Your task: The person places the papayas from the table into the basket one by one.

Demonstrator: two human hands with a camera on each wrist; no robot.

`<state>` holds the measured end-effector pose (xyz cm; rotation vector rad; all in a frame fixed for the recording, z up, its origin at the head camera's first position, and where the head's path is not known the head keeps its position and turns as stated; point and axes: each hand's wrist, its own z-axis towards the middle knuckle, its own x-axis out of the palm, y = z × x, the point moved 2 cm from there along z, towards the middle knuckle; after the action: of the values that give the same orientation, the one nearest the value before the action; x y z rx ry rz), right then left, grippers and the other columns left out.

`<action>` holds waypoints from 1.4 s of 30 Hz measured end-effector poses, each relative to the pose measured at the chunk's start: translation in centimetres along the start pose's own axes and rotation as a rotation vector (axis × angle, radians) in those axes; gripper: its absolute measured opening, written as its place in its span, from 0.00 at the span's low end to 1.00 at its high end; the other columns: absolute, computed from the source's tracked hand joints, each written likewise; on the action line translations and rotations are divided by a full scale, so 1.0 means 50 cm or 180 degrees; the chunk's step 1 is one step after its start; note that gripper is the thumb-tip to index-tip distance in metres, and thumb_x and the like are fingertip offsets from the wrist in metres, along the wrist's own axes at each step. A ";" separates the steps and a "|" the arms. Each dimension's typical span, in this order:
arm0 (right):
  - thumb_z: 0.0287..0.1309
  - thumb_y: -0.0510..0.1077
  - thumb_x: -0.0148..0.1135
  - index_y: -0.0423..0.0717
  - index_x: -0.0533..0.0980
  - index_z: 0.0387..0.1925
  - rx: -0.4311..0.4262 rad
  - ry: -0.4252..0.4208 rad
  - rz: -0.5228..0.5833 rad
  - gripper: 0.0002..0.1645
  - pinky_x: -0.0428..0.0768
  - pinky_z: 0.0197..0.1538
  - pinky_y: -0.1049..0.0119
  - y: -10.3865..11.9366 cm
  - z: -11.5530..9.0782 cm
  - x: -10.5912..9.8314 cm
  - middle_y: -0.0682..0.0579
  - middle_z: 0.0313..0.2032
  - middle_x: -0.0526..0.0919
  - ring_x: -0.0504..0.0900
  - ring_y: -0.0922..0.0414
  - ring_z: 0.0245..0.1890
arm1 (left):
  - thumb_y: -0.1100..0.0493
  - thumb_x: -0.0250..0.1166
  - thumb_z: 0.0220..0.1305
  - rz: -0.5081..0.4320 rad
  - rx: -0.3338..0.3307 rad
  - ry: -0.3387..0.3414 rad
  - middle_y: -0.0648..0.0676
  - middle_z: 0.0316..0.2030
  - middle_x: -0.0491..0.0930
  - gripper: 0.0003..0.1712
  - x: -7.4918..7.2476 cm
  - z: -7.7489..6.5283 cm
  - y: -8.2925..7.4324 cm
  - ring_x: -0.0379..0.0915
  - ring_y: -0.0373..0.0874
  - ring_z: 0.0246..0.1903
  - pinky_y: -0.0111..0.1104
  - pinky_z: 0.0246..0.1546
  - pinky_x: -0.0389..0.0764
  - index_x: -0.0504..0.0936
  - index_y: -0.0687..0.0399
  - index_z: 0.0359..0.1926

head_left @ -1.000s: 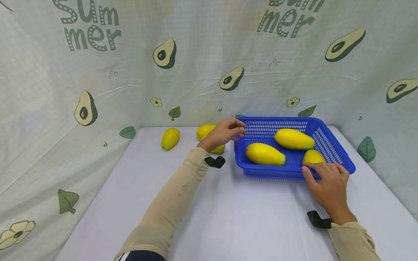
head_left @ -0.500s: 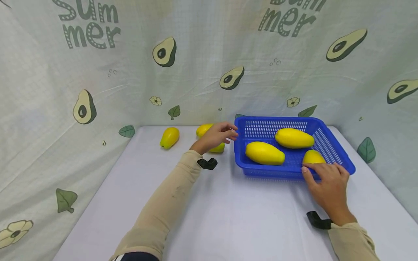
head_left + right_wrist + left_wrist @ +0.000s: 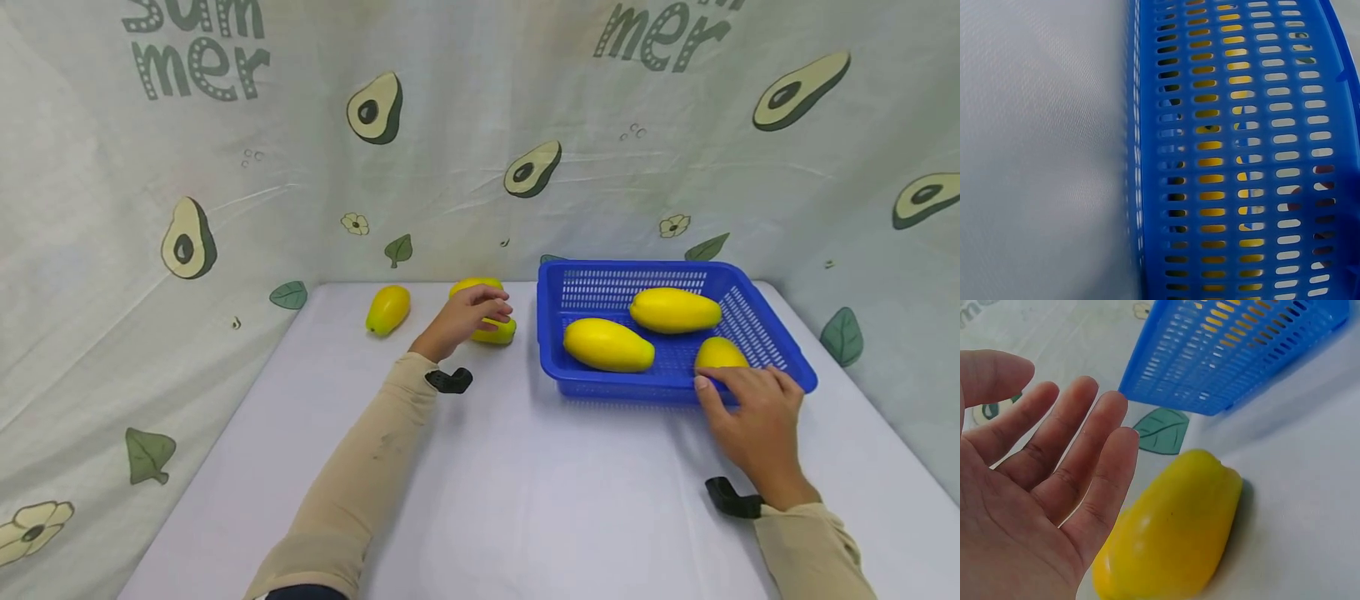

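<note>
My left hand (image 3: 467,318) hovers with loosely bent fingers over two yellow papayas at the back of the table. One papaya (image 3: 495,332) lies partly under the hand in the head view; behind it is a second papaya (image 3: 474,285), partly hidden. The left wrist view shows the left palm (image 3: 1016,512) holding nothing, beside a papaya (image 3: 1175,531) with a greenish end. My right hand (image 3: 763,429) grips the front rim of a blue plastic basket (image 3: 600,388), near its right corner. Through the slots in the right wrist view, fingers (image 3: 1324,209) show inside the basket wall.
Inside the basket lie three papayas: one at the back (image 3: 675,311), one at front left (image 3: 609,345) and one at front right (image 3: 720,353). Another papaya (image 3: 388,310) rests at the table's back left. A printed cloth (image 3: 450,200) hangs behind the white table (image 3: 555,500).
My left hand has moved left, away from the basket's left edge, to above the two papayas. The right hand stays at the basket rim. The head view has tilted slightly down.
</note>
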<state>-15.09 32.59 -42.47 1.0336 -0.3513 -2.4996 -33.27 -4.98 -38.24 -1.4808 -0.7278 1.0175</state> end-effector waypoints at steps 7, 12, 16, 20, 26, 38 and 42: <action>0.65 0.45 0.63 0.39 0.83 0.45 0.0054 -0.0025 0.0027 0.14 0.51 0.70 0.40 -0.001 -0.004 0.000 0.35 0.43 0.85 0.75 0.35 0.51 | 0.54 0.57 0.76 -0.0016 0.0017 -0.0111 0.65 0.54 0.80 0.17 -0.025 -0.014 0.018 0.81 0.49 0.49 0.40 0.54 0.80 0.78 0.59 0.57; 0.64 0.45 0.63 0.38 0.83 0.44 0.0046 -0.0056 0.0051 0.14 0.52 0.70 0.41 0.000 -0.009 0.002 0.35 0.42 0.85 0.76 0.36 0.50 | 0.54 0.56 0.76 0.0091 0.0133 -0.0244 0.65 0.53 0.80 0.19 -0.053 -0.024 0.032 0.80 0.50 0.49 0.43 0.55 0.79 0.77 0.63 0.59; 0.64 0.44 0.64 0.38 0.83 0.43 0.0011 -0.0085 0.0072 0.13 0.52 0.70 0.42 0.000 -0.007 0.001 0.36 0.41 0.85 0.76 0.37 0.50 | 0.53 0.57 0.76 0.0198 0.0274 -0.0408 0.64 0.51 0.80 0.22 -0.079 -0.030 0.032 0.80 0.50 0.49 0.44 0.55 0.79 0.75 0.65 0.60; 0.64 0.44 0.64 0.39 0.83 0.43 -0.0006 -0.0096 0.0053 0.13 0.52 0.70 0.42 -0.001 -0.002 0.000 0.36 0.41 0.85 0.76 0.37 0.50 | 0.53 0.57 0.76 0.0160 0.0340 -0.0611 0.64 0.51 0.80 0.22 -0.102 -0.031 0.032 0.79 0.52 0.48 0.41 0.52 0.81 0.75 0.65 0.60; 0.64 0.44 0.63 0.39 0.83 0.43 -0.0007 -0.0093 0.0030 0.13 0.52 0.70 0.42 -0.004 0.002 -0.002 0.36 0.42 0.85 0.76 0.37 0.50 | 0.55 0.56 0.76 0.0156 0.0369 -0.1044 0.62 0.51 0.81 0.18 -0.124 -0.038 0.042 0.77 0.50 0.50 0.40 0.56 0.78 0.77 0.62 0.58; 0.65 0.45 0.63 0.39 0.83 0.44 0.0039 -0.0043 0.0032 0.14 0.51 0.70 0.41 -0.001 0.001 0.005 0.37 0.42 0.85 0.75 0.37 0.51 | 0.60 0.56 0.73 0.0213 0.0838 -0.2485 0.59 0.43 0.80 0.14 -0.199 -0.076 0.067 0.75 0.47 0.46 0.37 0.53 0.75 0.80 0.66 0.48; 0.65 0.45 0.63 0.39 0.83 0.45 0.0045 -0.0033 -0.0019 0.14 0.51 0.70 0.40 -0.003 -0.002 0.001 0.36 0.42 0.85 0.75 0.37 0.52 | 0.58 0.54 0.74 0.0313 0.0577 -0.2811 0.55 0.45 0.78 0.14 -0.219 -0.080 0.073 0.70 0.46 0.48 0.35 0.55 0.72 0.81 0.62 0.49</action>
<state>-15.08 32.70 -42.60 1.0291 -0.3700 -2.5122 -34.81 -17.01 -39.76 -0.8726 -1.1372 1.7909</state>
